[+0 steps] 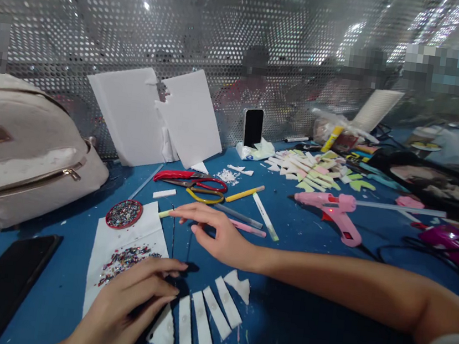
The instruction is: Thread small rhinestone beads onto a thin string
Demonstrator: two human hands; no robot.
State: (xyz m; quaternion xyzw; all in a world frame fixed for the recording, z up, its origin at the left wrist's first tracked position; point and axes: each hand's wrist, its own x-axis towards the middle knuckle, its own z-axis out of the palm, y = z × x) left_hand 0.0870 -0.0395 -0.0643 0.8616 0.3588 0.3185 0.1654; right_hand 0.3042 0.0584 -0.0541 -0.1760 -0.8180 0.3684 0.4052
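A thin dark strand (173, 237), perhaps strung with tiny beads, runs down between my two hands. My left hand (134, 300) is low at the left, thumb and fingers drawn together where the strand's lower end disappears. My right hand (221, 235) has its fingers stretched out; the fingertips touch or lie over the strand's upper end, and the thumb is apart. Behind them shows a pale green stick (164, 214). Beneath and right of my left hand, white strips (203, 322) fan out, some bearing clear glue dots. Loose beads (124, 259) lie on white paper (105, 229).
A red dish of beads (124, 214) sits on the paper. Beyond are scissors (206, 188), coloured sticks (266, 216) and a pile of cut strips (309, 168). A pink glue gun (334, 207) lies at right, a backpack (26, 152) at left. White boards (190, 117) lean behind.
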